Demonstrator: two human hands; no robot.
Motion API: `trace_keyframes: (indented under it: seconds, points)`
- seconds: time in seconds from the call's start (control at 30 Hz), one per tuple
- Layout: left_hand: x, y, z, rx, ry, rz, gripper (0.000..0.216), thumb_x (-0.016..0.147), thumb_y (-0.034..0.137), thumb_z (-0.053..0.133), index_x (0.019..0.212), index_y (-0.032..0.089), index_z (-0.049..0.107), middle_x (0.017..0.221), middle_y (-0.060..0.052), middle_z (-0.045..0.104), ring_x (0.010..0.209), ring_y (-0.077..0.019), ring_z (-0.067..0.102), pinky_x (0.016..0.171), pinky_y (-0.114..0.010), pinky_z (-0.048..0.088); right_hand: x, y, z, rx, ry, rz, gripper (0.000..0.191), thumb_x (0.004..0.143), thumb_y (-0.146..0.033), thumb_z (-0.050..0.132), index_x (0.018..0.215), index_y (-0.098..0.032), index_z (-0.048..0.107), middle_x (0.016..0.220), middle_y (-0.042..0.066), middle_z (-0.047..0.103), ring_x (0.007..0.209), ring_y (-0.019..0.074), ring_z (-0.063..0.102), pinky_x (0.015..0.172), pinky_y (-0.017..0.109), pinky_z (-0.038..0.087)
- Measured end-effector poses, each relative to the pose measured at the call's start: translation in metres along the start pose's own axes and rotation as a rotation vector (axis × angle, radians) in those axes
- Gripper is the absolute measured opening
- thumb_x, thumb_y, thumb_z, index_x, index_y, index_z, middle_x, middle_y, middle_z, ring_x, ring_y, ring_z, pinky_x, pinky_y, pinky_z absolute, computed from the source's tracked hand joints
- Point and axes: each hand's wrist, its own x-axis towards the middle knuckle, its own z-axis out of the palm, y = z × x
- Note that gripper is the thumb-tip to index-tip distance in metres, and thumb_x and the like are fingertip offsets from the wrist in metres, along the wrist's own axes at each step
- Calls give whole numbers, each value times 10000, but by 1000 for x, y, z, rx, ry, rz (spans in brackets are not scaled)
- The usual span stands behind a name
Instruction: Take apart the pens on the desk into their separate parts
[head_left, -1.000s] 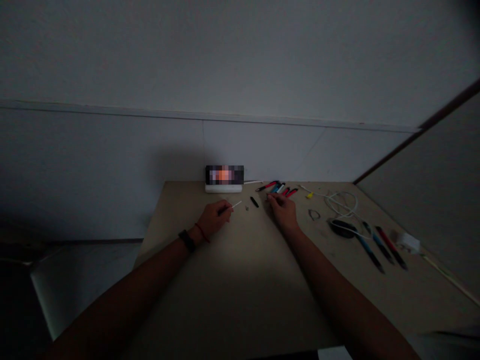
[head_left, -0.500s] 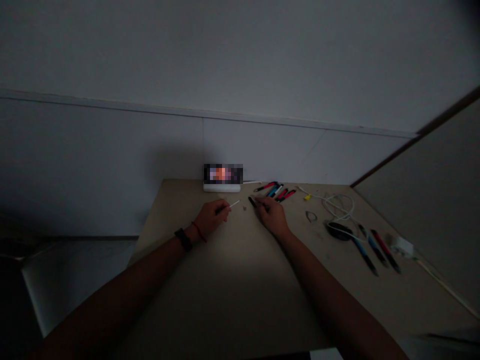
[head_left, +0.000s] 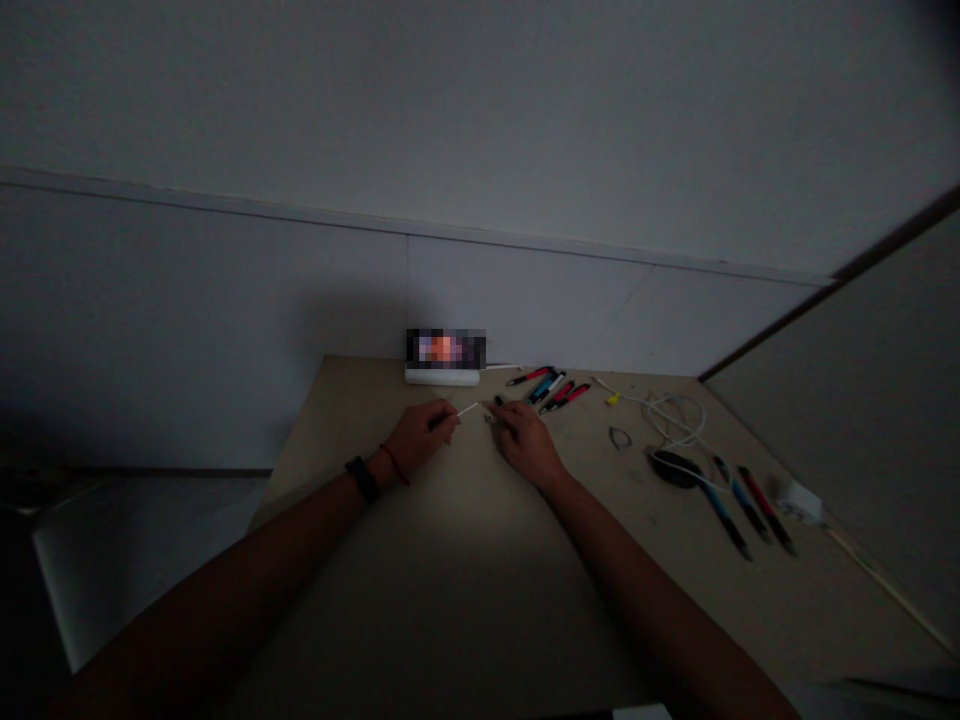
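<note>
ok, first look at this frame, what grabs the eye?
The two hands meeting mid-table: the left hand pinches a thin white refill, and the right hand holds a small black pen part just beside its tip. Behind them a lit screen glows against the wall. A fan of coloured pens lies to its right.

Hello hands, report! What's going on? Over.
Left hand pinching thin white refill. Right hand holding small black pen piece. Between them, tiny bit; too dim to identify.

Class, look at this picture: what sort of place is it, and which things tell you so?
Probably a dim indoor desk against a wall: a plain table, scattered pens, and a white cable.
</note>
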Motion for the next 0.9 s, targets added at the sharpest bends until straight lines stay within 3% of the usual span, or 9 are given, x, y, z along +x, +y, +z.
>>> trace_keyframes:
  seconds: [0.27,0.53,0.63,0.77,0.9]
  points:
    - [1,0,0,1,-6,13,233,893,315,519,726,172,598,591,29,569,572,-118,507,590,-242,380,-1,-1,0,10,-4,12,464,784,-80,499,1189,-190,695,1041,110,629,1001,250,586,937,421,492]
    - [1,-1,1,2,-6,3,211,885,314,528,750,175,611,589,28,578,582,-121,525,595,-237,392,-1,-23,-9,192,187,7,318,877,-142,474,1098,-198,696,958,83,664,874,215,627,767,343,528]
    - [1,-1,0,17,-13,15,237,893,325,523,727,176,603,591,26,583,586,-123,530,602,-239,395,-3,-37,-11,247,136,-23,310,931,-212,470,1168,-213,670,970,85,681,853,206,642,712,317,530]
    - [1,1,0,36,-37,34,242,899,335,523,736,177,608,608,26,596,591,-123,538,612,-243,401,-6,-48,-10,303,24,-60,383,943,-252,489,1313,-250,588,1096,83,698,874,198,658,771,331,547]
    - [2,0,0,67,-63,50,234,898,331,535,743,177,618,619,24,605,597,-125,540,611,-244,398,-7,-48,-9,319,-4,-23,395,934,-268,510,1320,-257,592,1149,76,700,860,185,670,794,330,557]
